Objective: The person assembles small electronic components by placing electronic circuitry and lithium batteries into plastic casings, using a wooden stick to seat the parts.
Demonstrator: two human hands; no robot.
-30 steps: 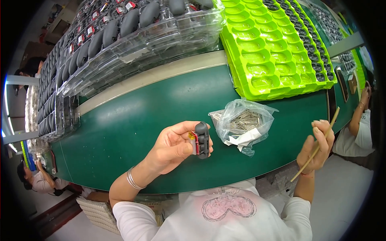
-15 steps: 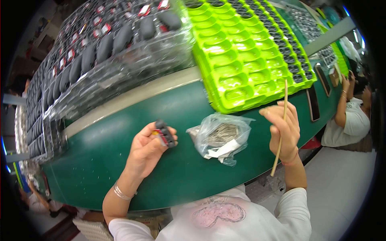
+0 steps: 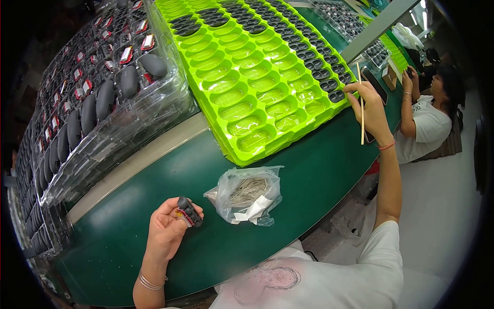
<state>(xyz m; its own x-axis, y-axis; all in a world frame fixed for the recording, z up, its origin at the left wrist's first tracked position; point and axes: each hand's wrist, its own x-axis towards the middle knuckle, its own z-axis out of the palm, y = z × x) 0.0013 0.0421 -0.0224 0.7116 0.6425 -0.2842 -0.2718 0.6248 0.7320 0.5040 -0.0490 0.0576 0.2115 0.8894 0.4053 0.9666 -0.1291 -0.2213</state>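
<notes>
My left hand (image 3: 167, 232) pinches a small black plastic part (image 3: 192, 210) with a red and yellow piece on it, above the green table. At the near right corner of a bright green tray (image 3: 285, 141) is my right hand (image 3: 374, 110). A thin wooden stick (image 3: 362, 121) is held in it, upright across the fingers. Its thumb and fingertips reach the tray's edge, close to a black part (image 3: 336, 96) in the end pocket. Whether they touch that part I cannot tell. Between my hands lies an open clear bag (image 3: 225, 194) of thin metal pins (image 3: 249, 190), with a white paper scrap.
Stacked clear trays (image 3: 149, 110) of black shells and red-and-white pieces stand at the left. Black parts fill the green tray's right rows and some far pockets. A phone (image 3: 374, 85) lies beyond my right hand. A co-worker (image 3: 429, 118) sits at the right.
My right hand has reached forward to the green tray's corner, carrying the stick. The view has shifted to the right. My left hand still holds the black part.
</notes>
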